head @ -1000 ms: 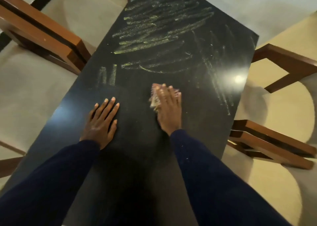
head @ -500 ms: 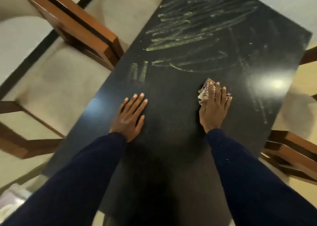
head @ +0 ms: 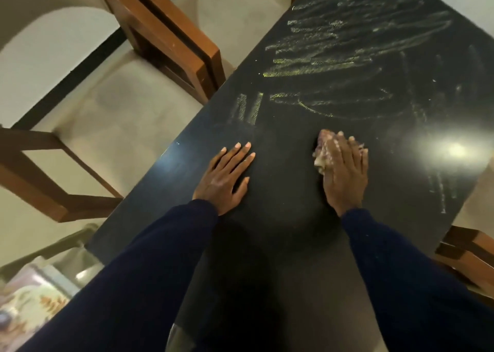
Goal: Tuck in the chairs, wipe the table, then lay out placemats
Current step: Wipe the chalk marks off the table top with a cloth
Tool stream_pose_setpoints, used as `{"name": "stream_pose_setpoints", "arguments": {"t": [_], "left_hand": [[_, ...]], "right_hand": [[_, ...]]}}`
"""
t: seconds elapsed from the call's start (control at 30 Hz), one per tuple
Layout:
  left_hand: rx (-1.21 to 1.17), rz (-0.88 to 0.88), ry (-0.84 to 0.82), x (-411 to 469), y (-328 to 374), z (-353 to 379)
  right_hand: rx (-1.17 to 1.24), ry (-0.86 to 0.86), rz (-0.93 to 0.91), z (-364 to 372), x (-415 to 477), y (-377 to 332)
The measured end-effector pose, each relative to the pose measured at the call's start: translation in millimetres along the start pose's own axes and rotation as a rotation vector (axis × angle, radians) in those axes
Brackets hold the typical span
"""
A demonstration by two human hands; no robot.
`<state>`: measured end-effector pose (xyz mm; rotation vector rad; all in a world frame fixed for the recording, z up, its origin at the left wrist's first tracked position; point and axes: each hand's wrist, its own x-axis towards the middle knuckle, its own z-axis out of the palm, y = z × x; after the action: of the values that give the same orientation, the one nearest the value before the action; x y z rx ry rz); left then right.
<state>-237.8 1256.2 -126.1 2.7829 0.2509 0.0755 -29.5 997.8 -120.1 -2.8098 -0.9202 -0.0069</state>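
Beige floor [head: 235, 9] crossed by a dark stripe [head: 66, 80].

Yellowish smears [head: 320, 65] streak the far half of the dark surface [head: 283, 170]. Nearer, the left grip [head: 224, 178] lies flat on it, and the right grip [head: 344, 175] presses a crumpled cloth [head: 322, 151].

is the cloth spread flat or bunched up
Bunched up: the cloth sits crumpled in a small wad under the flat right hand.
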Motion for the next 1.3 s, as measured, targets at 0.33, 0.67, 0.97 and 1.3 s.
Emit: {"name": "stream_pose_setpoints", "arguments": {"t": [0.33, 0.67, 0.97, 1.3], "left_hand": [[0.034, -0.237, 0.003, -20, -63, -19], [-0.007, -0.326, 0.009, -23, -74, -18], [-0.008, -0.365, -0.032, -20, -76, -13], [0.008, -0.387, -0.02, -20, -75, -13]], "right_hand": [[-0.058, -0.178, -0.608, 4, 2, -62], [0.018, -0.013, -0.102, 41, 100, -206], [-0.04, 0.001, -0.152, 33, 140, -151], [-0.031, -0.148, -0.806, 32, 103, -156]]}}
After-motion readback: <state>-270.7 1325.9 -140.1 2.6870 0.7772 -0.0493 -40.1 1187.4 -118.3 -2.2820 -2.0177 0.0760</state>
